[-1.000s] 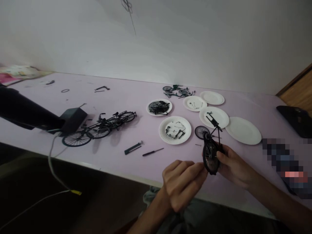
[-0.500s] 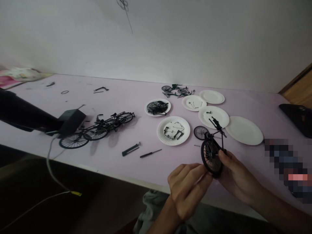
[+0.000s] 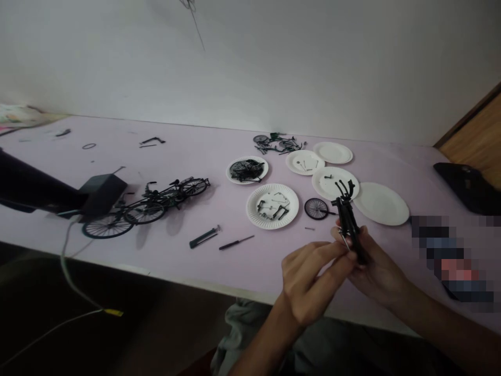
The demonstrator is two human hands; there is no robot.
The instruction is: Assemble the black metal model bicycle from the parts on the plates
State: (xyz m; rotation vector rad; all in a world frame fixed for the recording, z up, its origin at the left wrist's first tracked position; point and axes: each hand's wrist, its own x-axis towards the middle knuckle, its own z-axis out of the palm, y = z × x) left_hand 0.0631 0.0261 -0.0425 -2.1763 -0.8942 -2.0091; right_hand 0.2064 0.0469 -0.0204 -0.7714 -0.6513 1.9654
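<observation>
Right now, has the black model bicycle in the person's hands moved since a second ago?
Yes: the black model bicycle has turned edge-on and shifted right, farther from the loose black spoked wheel on the table.

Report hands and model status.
Left hand: fingertips on the black miniature bicycle, near side. Right hand: holding it from below, model tilted up. Nothing between hands and model; loose spoked wheel on the table beyond.
</observation>
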